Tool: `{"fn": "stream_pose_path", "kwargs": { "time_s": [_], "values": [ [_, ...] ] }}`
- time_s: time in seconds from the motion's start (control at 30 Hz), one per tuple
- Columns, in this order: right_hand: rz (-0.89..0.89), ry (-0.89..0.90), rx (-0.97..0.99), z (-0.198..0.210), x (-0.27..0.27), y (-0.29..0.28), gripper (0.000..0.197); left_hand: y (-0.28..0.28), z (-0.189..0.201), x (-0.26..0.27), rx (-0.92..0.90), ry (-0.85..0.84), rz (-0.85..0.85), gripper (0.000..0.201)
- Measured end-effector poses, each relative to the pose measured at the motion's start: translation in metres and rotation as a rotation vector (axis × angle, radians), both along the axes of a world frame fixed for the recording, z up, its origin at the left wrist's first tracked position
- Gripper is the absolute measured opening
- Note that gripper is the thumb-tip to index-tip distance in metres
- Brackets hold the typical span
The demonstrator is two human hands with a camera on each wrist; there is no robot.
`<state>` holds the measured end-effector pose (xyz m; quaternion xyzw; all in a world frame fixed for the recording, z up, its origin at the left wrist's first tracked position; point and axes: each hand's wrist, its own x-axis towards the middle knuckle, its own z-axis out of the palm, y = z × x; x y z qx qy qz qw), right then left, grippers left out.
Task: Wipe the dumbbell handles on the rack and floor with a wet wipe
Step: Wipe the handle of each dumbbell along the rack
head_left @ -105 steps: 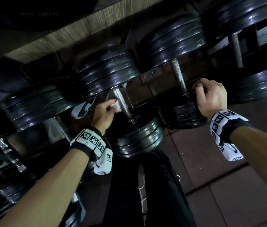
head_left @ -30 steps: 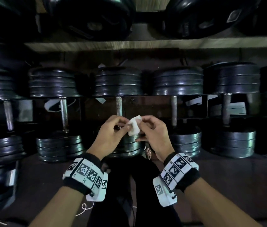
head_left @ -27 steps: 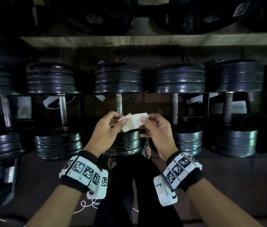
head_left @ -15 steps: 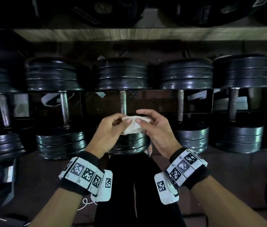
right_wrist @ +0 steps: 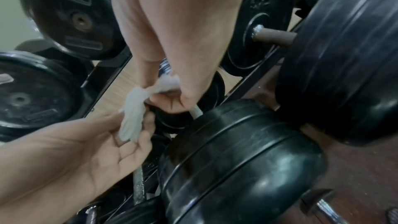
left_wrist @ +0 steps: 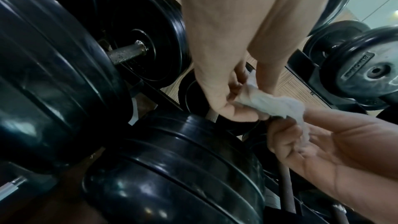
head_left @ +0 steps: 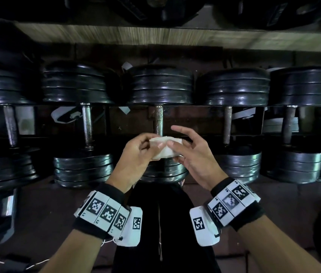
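Both hands (head_left: 163,152) pinching wet wipe (head_left: 164,147), just before dumbbell handle (head_left: 159,120)

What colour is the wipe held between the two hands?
White; the wet wipe shows best in the head view, pinched between both hands.

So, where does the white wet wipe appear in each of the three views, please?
Head view: the wet wipe is just above the middle, pinched between the left hand and the right hand.
Left wrist view: the wipe is right of centre, stretched from the left hand's fingers to the right hand's.
Right wrist view: the wipe is left of centre, hanging between both hands.
Shared landmark: the metal dumbbell handle right behind the wipe.
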<state>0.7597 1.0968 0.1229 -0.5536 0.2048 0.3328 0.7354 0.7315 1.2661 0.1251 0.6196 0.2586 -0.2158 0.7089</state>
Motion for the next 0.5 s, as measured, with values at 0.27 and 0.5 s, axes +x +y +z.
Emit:
{"fn": "stream_pose_path", "kwargs": {
  "time_s": [0.27,0.5],
  "values": [
    [-0.073,-0.044,-0.007,-0.006,-0.005,0.005,0.037,0.004,0.000,-0.009,0.040,-0.031,0.138,0.014],
    [-0.002,-0.426,-0.645,0.007,-0.014,0.011,0.027,0.000,0.002,-0.018,0.043,-0.043,0.233,0.019]
  ]
}}
